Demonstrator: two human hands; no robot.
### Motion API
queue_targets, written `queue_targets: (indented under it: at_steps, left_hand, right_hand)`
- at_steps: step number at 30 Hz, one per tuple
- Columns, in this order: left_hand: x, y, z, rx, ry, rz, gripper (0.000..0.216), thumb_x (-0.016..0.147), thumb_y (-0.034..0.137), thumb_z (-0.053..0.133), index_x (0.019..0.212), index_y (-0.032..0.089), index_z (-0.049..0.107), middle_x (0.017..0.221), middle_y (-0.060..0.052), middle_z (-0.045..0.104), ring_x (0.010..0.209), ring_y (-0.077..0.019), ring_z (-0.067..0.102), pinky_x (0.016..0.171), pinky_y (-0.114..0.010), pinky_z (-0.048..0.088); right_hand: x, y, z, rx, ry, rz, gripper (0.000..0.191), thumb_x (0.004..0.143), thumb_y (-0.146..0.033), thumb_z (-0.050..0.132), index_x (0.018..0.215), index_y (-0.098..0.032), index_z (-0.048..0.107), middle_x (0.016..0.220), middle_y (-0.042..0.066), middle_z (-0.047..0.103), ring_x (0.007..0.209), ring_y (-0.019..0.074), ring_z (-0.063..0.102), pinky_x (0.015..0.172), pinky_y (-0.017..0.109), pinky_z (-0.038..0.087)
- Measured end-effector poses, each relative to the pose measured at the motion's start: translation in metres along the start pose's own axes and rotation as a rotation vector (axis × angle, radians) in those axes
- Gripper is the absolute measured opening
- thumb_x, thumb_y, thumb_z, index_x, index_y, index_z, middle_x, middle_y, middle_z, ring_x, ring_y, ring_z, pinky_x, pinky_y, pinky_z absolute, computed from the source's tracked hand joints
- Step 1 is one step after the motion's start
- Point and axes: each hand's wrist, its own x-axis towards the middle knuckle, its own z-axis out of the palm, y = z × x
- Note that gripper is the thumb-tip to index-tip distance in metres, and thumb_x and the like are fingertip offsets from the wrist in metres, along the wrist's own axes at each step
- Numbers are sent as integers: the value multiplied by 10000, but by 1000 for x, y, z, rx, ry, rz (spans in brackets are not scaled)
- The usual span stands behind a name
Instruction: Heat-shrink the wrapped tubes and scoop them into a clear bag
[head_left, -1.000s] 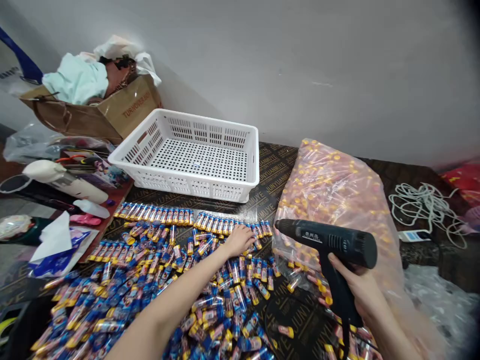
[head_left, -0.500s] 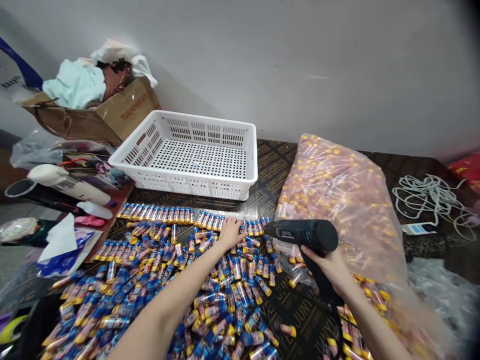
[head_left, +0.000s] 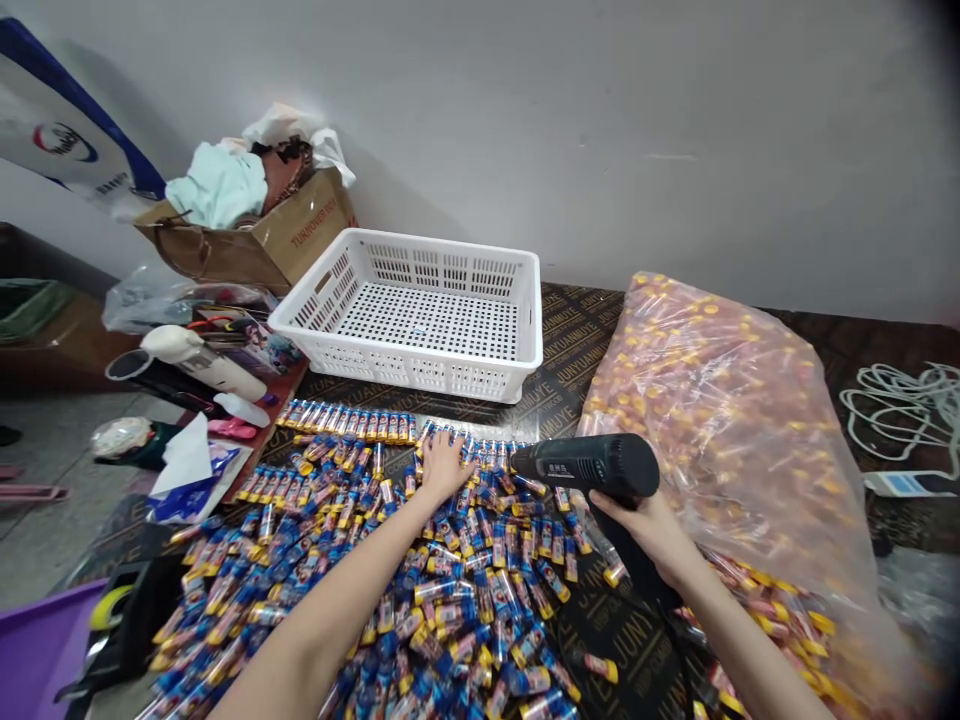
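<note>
My right hand grips a black hair dryer by its handle, and the nozzle points left at the right end of a row of small tubes. These tubes have blue and yellow ends and stand side by side in a line. On the same row rests my left hand, fingers spread over the tubes and touching them; some of the tubes are hidden under it. A heap of loose tubes lies below, partly covered by my left forearm.
Behind the row stands a white plastic basket. A large clear bag full of yellow-ended tubes lies at right, with a white cable beyond it. At left are a carton, a thermos and a black tape dispenser.
The view has shifted left, so most things appear farther right. My left hand has moved a little left along the row. The hair dryer's nozzle has come closer to that hand.
</note>
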Motion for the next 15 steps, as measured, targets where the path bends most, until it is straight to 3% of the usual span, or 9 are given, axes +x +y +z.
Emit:
queue_targets:
  at_steps: [4, 7, 9, 12, 15]
  left_hand:
    - [-46, 1, 3, -133, -24, 208, 223, 871, 330, 422, 962, 221, 595, 954, -51, 587, 964, -197, 511, 967, -412, 321]
    - [-44, 2, 7, -177, 47, 90, 318, 876, 342, 415, 1146, 209, 520, 1177, -95, 534, 1123, -226, 449, 1004, -435, 290]
    - [-32, 5, 9, -192, 24, 2, 414, 853, 365, 463, 1225, 184, 459, 1241, -117, 503, 1174, -249, 418, 1023, -471, 261]
    - [-28, 15, 10, -197, -75, 26, 345, 838, 398, 486, 1108, 189, 536, 1129, -93, 569, 1095, -249, 473, 1027, -518, 234]
    - [-49, 25, 5, -232, -92, 97, 280, 878, 412, 408, 911, 200, 588, 987, -60, 614, 1011, -219, 507, 1028, -527, 227]
  right_hand:
    - [1, -6, 11, 9, 3, -31, 445, 590, -401, 762, 968, -186, 666, 991, 78, 696, 1010, 287, 603, 897, 436, 466]
    - [4, -9, 18, 21, 2, -39, 495, 603, -403, 757, 1033, -183, 646, 1042, 82, 680, 1036, 288, 589, 933, 447, 438]
    - [7, -10, 24, 20, 4, -55, 514, 615, -408, 751, 1062, -183, 633, 1073, 79, 669, 1050, 279, 583, 954, 444, 421]
    - [12, -14, 35, 9, -25, -72, 498, 631, -416, 739, 1057, -179, 635, 1099, 77, 659, 1060, 274, 577, 969, 442, 408]
    - [18, -22, 50, 12, -71, -94, 483, 632, -411, 740, 1045, -179, 642, 1109, 75, 655, 1055, 280, 579, 964, 447, 411]
